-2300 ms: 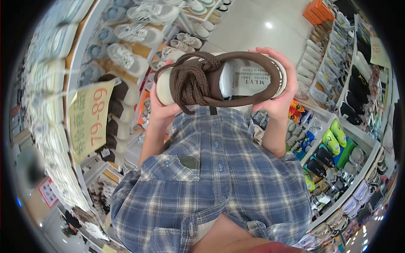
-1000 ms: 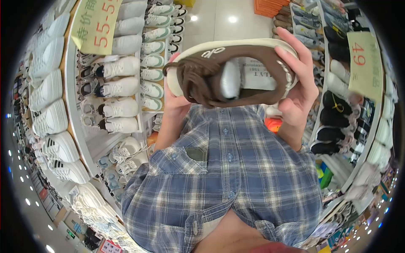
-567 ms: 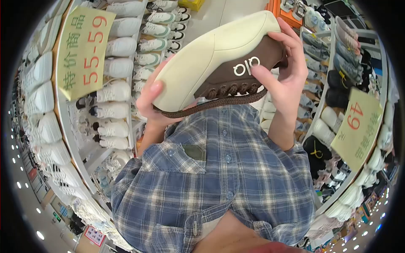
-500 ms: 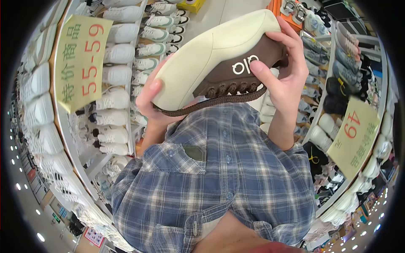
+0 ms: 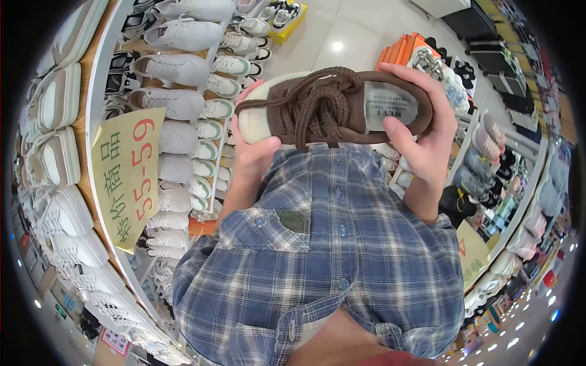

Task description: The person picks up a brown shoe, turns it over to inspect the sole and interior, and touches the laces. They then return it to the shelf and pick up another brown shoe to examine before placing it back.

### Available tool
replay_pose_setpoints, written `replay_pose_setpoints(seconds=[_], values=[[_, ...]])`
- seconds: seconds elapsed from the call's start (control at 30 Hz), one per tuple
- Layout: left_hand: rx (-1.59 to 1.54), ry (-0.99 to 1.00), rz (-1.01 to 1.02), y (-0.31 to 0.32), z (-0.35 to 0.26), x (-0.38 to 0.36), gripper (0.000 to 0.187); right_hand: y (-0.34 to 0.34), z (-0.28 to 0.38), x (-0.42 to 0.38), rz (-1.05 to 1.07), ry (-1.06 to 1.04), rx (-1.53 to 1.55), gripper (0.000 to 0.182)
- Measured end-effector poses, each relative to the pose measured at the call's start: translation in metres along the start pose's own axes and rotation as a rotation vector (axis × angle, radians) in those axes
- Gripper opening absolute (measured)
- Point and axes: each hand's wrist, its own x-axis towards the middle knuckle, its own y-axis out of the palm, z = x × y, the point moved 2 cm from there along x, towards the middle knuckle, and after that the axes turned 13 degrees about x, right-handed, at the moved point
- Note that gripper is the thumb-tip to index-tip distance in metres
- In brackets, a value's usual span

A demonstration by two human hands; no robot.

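Note:
I hold a brown and cream lace-up sneaker [image 5: 342, 128] in front of my chest, its top side facing me. Thick brown laces lie in loose loops over the tongue. A pale printed label shows on the insole [image 5: 381, 104], with "Made in China" on it. At the cream toe, my left hand [image 5: 251, 155] is closed with the thumb on the near side. My right hand [image 5: 430, 140] wraps the heel, its thumb at the shoe's opening. The sole faces away and is hidden.
White shoes [image 5: 177, 104] fill racks on my left, beside a yellow price sign [image 5: 131, 180] reading 55-59. More shoes stand on a right-hand shelf [image 5: 519, 146]. Ahead are orange boxes [image 5: 403, 52], a yellow box [image 5: 290, 27] and tiled floor [image 5: 339, 46].
The sneaker has been turned from its side, with white lettering, to its top, so the laces and insole now show. Both hands sit lower, and the view has shifted.

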Motion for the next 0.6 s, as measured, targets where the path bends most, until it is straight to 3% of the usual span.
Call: replay_pose_setpoints(seconds=[0.13,0.17,0.27,0.4,0.53,0.57,0.6], values=[[-0.279,0.060,-0.041,-0.012,-0.003,0.015,0.097,0.016,-0.026,0.058,-0.024,0.122,0.136,0.036],[-0.289,0.047,-0.013,0.004,0.003,0.010,0.095,-0.007,-0.027,0.044,-0.040,0.104,0.194,0.031],[-0.344,0.033,-0.085,0.008,0.003,0.011,0.089,-0.002,-0.043,0.073,-0.003,0.229,0.316,0.032],[-0.337,0.027,-0.200,0.018,0.008,0.019,0.081,-0.011,-0.063,0.101,0.216,0.317,0.357,0.039],[-0.365,0.077,-0.309,0.037,0.018,0.033,0.073,-0.023,-0.075,0.127,0.474,0.171,0.364,0.065],[-0.400,0.115,-0.298,0.046,0.019,0.038,0.061,-0.028,-0.082,0.131,0.490,0.229,0.432,0.082],[-0.409,0.155,-0.314,0.052,0.027,0.043,0.060,-0.035,-0.090,0.137,0.494,0.231,0.449,0.085]])
